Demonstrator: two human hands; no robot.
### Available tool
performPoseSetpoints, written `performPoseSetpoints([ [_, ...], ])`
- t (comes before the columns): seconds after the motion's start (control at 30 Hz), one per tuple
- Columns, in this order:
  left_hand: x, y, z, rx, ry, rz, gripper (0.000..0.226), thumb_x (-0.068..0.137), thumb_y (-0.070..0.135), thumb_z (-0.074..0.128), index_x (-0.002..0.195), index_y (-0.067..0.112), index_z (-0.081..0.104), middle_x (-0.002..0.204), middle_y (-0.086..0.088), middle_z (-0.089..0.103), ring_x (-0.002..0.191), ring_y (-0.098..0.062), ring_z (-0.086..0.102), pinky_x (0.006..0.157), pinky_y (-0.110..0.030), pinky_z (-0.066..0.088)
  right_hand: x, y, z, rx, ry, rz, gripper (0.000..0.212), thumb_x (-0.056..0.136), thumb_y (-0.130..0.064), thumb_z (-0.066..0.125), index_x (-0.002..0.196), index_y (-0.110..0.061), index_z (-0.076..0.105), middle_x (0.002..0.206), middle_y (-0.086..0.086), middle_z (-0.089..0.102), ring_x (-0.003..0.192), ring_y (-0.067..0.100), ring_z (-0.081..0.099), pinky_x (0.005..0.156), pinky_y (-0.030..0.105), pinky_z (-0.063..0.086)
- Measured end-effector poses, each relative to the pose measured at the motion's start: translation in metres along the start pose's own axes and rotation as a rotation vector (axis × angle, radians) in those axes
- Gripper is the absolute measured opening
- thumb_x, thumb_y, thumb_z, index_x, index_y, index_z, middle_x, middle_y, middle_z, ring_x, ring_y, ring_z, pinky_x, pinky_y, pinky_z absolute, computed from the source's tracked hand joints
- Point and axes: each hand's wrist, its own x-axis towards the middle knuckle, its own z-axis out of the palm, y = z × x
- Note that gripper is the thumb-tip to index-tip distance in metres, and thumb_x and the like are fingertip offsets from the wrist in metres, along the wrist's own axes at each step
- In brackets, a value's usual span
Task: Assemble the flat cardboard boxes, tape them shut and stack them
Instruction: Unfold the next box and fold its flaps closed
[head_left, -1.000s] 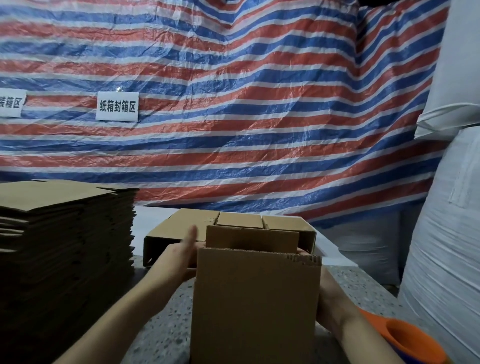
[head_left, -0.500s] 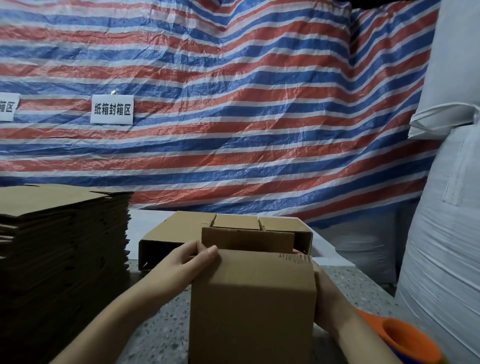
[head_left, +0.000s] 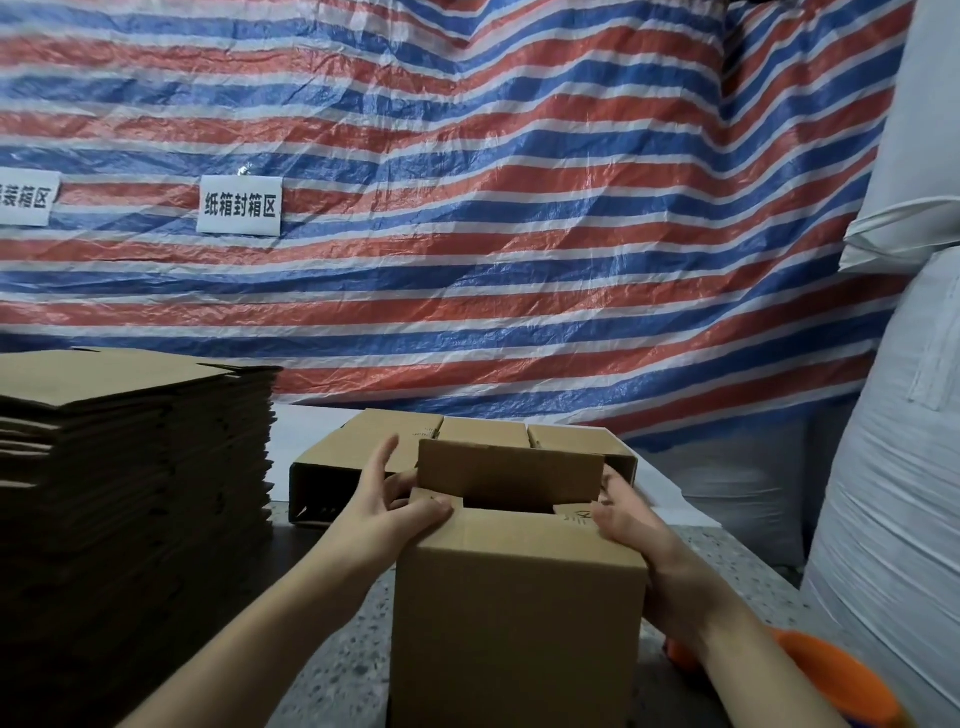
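Observation:
An upright brown cardboard box stands on the speckled table right in front of me. Its near flap is folded down over the opening, while the far flap still stands up. At the box's top left corner, my left hand has its thumb pressing on the near flap and its fingers spread against the side. On the top right corner my right hand rests the same way, thumb on the flap and fingers over the right edge. A tall stack of flat boxes is at the left.
Assembled boxes lie on their sides behind the one I hold. An orange tape dispenser sits at the lower right, partly behind my right forearm. Big white sacks crowd the right side. A striped tarp hangs behind.
The near flap, upright a second ago, is now folded down. My left hand moved onto the top left corner, and my right hand came up onto the top right corner.

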Motion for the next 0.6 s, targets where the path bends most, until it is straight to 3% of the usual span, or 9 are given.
performPoseSetpoints([
  [0.07,0.0,0.0,-0.001,-0.014,-0.043,0.003,0.092,0.082,0.028,0.075,0.151,0.048,0.018,0.132,0.017,0.042,0.099,0.001,0.058,0.066,-0.015,0.05,0.0,-0.002,0.001,0.018,-0.008,-0.026,0.084,0.064,-0.049,0.09,0.133,-0.046,0.042,0.128,-0.01,0.069,0.119,0.024,0.066,0.084,0.03,0.059],
  [0.17,-0.001,-0.001,-0.002,-0.013,-0.104,0.028,0.089,0.07,0.036,0.082,0.146,0.047,0.036,0.139,0.02,0.044,0.108,-0.002,0.061,0.08,-0.022,0.053,0.001,-0.001,-0.001,0.011,0.007,-0.081,0.068,0.086,-0.031,0.07,0.146,-0.037,0.039,0.135,0.003,0.065,0.116,0.029,0.067,0.081,0.03,0.059],
  [0.2,0.0,-0.002,-0.003,-0.019,-0.1,0.033,0.08,0.069,0.036,0.084,0.138,0.047,0.046,0.137,0.018,0.05,0.111,-0.008,0.062,0.085,-0.027,0.053,-0.001,-0.002,0.0,0.014,0.017,-0.08,0.067,0.085,-0.03,0.069,0.146,-0.035,0.041,0.128,0.005,0.069,0.105,0.025,0.072,0.075,0.028,0.06],
  [0.27,-0.001,-0.004,-0.003,-0.078,-0.105,0.046,0.053,0.069,0.03,0.081,0.117,0.042,0.062,0.124,0.009,0.065,0.106,-0.016,0.067,0.08,-0.03,0.054,-0.003,-0.003,-0.001,0.055,0.024,-0.066,0.072,0.076,-0.033,0.076,0.142,-0.028,0.049,0.105,0.007,0.075,0.077,0.017,0.073,0.062,0.025,0.059],
  [0.3,-0.001,-0.005,-0.003,-0.128,-0.108,0.049,0.042,0.07,0.027,0.079,0.109,0.036,0.067,0.117,0.003,0.069,0.1,-0.018,0.07,0.074,-0.028,0.055,-0.003,-0.001,-0.002,0.067,0.037,-0.063,0.071,0.074,-0.034,0.079,0.139,-0.025,0.055,0.103,0.009,0.074,0.077,0.019,0.073,0.064,0.028,0.06],
  [0.37,-0.002,-0.007,0.0,-0.207,-0.072,0.038,0.03,0.067,0.022,0.079,0.095,0.025,0.071,0.109,-0.002,0.072,0.087,-0.018,0.072,0.063,-0.025,0.054,-0.002,0.005,-0.005,0.053,0.092,-0.083,0.049,0.079,-0.032,0.08,0.125,-0.021,0.07,0.125,0.007,0.069,0.107,0.028,0.07,0.085,0.039,0.06],
  [0.43,-0.002,-0.009,0.001,-0.214,-0.016,0.02,0.021,0.061,0.024,0.081,0.08,0.022,0.072,0.108,0.003,0.073,0.09,-0.019,0.072,0.066,-0.028,0.053,0.001,0.008,-0.006,0.031,0.132,-0.111,0.025,0.084,-0.028,0.074,0.103,-0.012,0.078,0.139,-0.001,0.063,0.126,0.023,0.061,0.101,0.044,0.052],
  [0.5,-0.001,-0.01,0.002,-0.182,0.003,0.015,0.017,0.059,0.027,0.081,0.071,0.022,0.07,0.109,0.008,0.073,0.099,-0.019,0.071,0.076,-0.033,0.052,0.002,0.009,-0.005,0.029,0.134,-0.119,0.033,0.081,-0.034,0.077,0.093,-0.003,0.074,0.138,-0.001,0.063,0.127,0.021,0.06,0.105,0.045,0.046],
  [0.6,-0.001,-0.01,0.002,-0.138,0.003,0.02,0.014,0.061,0.029,0.08,0.068,0.022,0.069,0.11,0.011,0.072,0.105,-0.02,0.067,0.085,-0.038,0.05,0.003,0.01,-0.004,0.01,0.148,-0.105,0.044,0.075,-0.035,0.075,0.091,0.005,0.066,0.132,0.001,0.067,0.121,0.023,0.064,0.095,0.04,0.052],
])
